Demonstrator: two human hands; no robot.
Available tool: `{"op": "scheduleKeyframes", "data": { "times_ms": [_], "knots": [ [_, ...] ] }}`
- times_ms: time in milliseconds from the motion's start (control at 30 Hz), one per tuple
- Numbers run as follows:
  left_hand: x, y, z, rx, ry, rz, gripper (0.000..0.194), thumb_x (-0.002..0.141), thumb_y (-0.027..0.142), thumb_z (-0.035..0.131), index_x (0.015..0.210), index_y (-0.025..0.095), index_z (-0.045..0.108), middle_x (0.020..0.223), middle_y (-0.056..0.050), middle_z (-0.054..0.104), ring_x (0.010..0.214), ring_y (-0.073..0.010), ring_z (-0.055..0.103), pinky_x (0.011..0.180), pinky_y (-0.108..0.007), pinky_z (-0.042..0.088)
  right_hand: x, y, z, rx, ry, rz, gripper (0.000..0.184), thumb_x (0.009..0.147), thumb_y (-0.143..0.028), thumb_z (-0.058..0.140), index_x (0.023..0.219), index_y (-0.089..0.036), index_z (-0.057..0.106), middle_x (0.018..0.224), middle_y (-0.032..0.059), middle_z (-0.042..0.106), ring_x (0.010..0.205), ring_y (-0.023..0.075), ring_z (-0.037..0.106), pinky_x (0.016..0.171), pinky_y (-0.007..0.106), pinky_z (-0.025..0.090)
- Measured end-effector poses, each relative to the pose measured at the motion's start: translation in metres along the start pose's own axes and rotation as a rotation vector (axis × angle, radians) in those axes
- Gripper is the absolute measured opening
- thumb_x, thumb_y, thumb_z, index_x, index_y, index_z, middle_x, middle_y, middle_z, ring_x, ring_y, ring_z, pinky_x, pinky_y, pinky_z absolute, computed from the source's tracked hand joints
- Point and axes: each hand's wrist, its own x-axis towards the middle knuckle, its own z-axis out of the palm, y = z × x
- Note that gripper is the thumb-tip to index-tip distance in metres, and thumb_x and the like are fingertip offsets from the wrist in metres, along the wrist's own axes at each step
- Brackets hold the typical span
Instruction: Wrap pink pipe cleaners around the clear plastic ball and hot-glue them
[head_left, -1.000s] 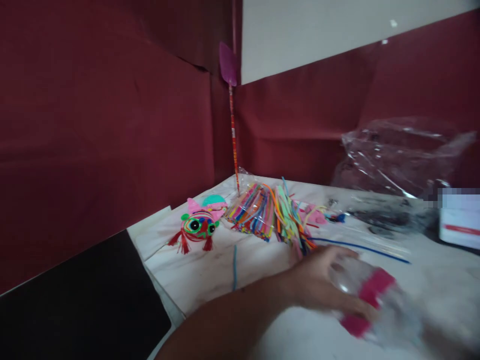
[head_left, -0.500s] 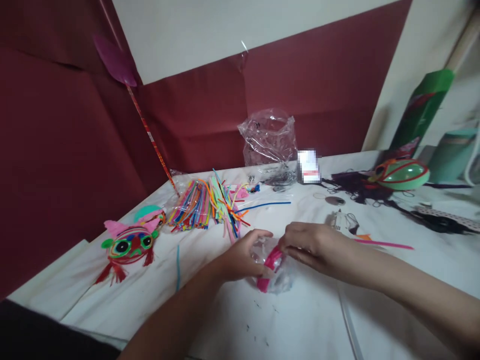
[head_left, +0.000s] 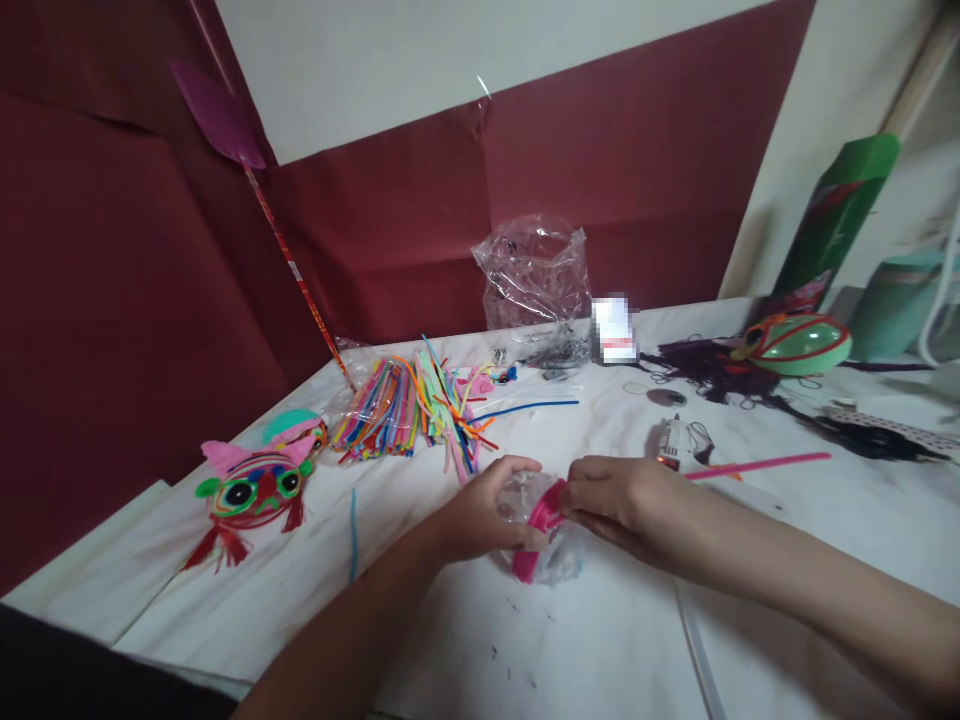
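A clear, rounded plastic piece (head_left: 566, 560), perhaps the end of a bottle, rests on the white table between my hands. Around its side runs a bright pink fuzzy band (head_left: 523, 566) that looks like pipe cleaner. My left hand (head_left: 491, 515) is curled about the plastic from the left, thumb pressing on the pink band. With fingertips pinched together, my right hand (head_left: 611, 495) grips the band's upper right part. A straight length of pink pipe cleaner (head_left: 780, 462) sticks out beyond my right forearm; whether it joins the band is hidden.
Bundled coloured pipe cleaners (head_left: 386, 410) lie behind my left hand. At left sits a decorated mask-like face (head_left: 259, 490). A white glue gun (head_left: 671, 440) stands beyond my right wrist, its cord (head_left: 697, 650) nearer me. Farther right are dark yarn (head_left: 705, 375) and a green balloon-shaped piece (head_left: 814, 343).
The pink length beyond my right forearm has swung up and now slants. Both hands keep nearly the same hold, and the view has shifted slightly.
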Motion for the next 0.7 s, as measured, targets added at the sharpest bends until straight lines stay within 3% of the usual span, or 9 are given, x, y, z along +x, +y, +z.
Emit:
{"op": "scheduleKeyframes", "data": {
  "times_ms": [233, 500, 700],
  "knots": [
    [-0.0041, 0.0101, 0.0026, -0.003, 0.0, -0.019, 0.078, 0.05, 0.024, 0.08, 0.121, 0.02, 0.049, 0.098, -0.003, 0.056, 0.086, -0.0185, 0.052, 0.076, -0.029, 0.041, -0.0031, -0.0029, 0.0017, -0.069, -0.004, 0.008, 0.026, 0.093, -0.01, 0.045, 0.091, -0.018, 0.07, 0.076, 0.0044, 0.062, 0.062, 0.0151, 0.059, 0.055, 0.024, 0.04],
    [-0.0018, 0.0047, 0.0012, 0.014, 0.009, -0.011, 0.078, 0.051, 0.021, 0.081, 0.122, 0.02, 0.05, 0.097, -0.002, 0.057, 0.092, -0.0205, 0.053, 0.08, -0.031, 0.043, -0.0021, -0.0034, 0.0049, -0.172, 0.065, -0.055, 0.029, 0.085, -0.001, 0.046, 0.09, -0.018, 0.069, 0.075, 0.0027, 0.061, 0.061, 0.0136, 0.054, 0.051, 0.023, 0.031],
    [-0.0021, 0.0029, 0.0026, 0.013, 0.018, 0.019, 0.071, 0.054, 0.024, 0.081, 0.119, 0.02, 0.052, 0.1, -0.004, 0.057, 0.091, -0.021, 0.055, 0.078, -0.031, 0.043, -0.0019, -0.0057, 0.0039, -0.167, 0.033, -0.044, 0.027, 0.083, -0.001, 0.049, 0.089, -0.019, 0.068, 0.078, 0.0032, 0.063, 0.065, 0.0145, 0.057, 0.053, 0.024, 0.033]
  ]
}}
